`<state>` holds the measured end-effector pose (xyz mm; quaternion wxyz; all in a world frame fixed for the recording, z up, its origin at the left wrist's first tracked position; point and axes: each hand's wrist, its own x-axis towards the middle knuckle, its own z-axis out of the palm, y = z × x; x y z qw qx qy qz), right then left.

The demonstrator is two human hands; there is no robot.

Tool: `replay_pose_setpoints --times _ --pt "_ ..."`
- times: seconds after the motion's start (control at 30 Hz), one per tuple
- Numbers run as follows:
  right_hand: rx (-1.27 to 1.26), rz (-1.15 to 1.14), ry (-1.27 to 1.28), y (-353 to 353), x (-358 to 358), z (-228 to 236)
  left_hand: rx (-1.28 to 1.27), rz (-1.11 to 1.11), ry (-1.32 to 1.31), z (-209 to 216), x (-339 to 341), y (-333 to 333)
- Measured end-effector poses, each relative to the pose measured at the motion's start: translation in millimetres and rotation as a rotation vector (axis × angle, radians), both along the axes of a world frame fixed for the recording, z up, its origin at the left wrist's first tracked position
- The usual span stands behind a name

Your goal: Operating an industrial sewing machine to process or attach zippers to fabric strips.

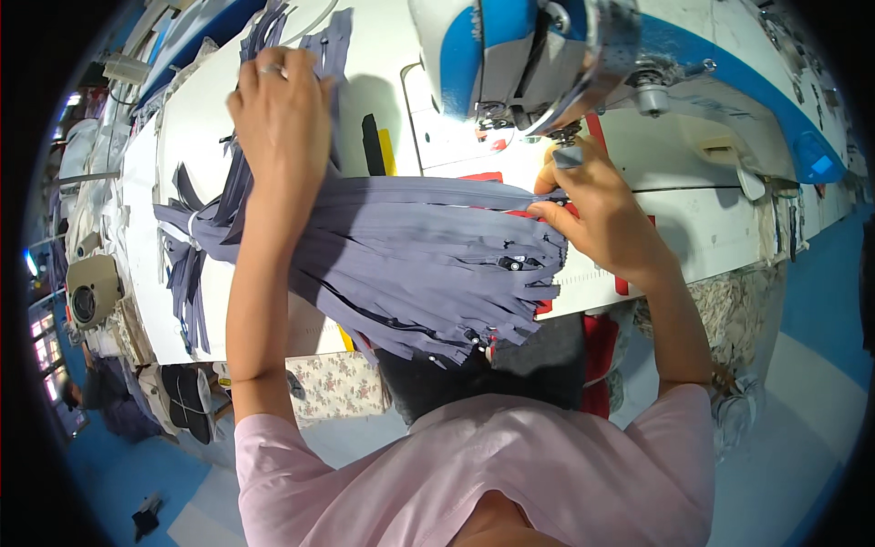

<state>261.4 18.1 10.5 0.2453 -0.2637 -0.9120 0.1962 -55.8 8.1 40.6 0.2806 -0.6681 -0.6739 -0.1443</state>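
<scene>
A thick bundle of grey-purple zippers [401, 246] lies across the white sewing table [210, 137], with its ends hanging over the near edge. My left hand [283, 114], a ring on one finger, rests on the far part of the bundle and grips the strips there. My right hand [592, 205] pinches the end of one zipper right under the needle of the white and blue sewing machine [547, 55]. A red piece [483, 176] shows beneath the zippers by the needle.
A black strip and a yellow strip [378, 146] lie on the table behind the bundle. Floral cloth [337, 383] hangs below the table's near edge. Another sewing machine [91, 292] stands at the far left. The floor [811, 310] is blue.
</scene>
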Motion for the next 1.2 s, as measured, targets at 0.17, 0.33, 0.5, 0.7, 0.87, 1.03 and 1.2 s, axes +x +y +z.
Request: replay_pose_setpoints --times 0.17,0.33,0.5,0.7,0.87,1.03,1.2 --pt "-0.287 -0.100 0.110 -4 -5 4 -0.358 -0.581 -0.626 -16 62 -48" --pt "-1.002 -0.183 0.415 -23 -7 19 -0.306 -0.759 -0.680 -20 95 -52" --pt "-0.713 -0.134 0.319 -30 -1 23 -0.395 -0.738 -0.768 -22 101 -50" --pt "-0.555 -0.124 0.262 -32 2 23 -0.497 -0.706 -0.963 -18 104 -54" --pt "-0.563 -0.202 0.256 -33 -2 26 -0.363 -0.681 -0.542 -6 106 -53" --pt "-0.313 -0.185 0.115 -36 2 27 -0.350 -0.650 -0.513 -2 112 -55" --pt "-0.142 -0.193 0.365 -35 -2 21 -0.497 -0.621 -0.847 6 105 -51"
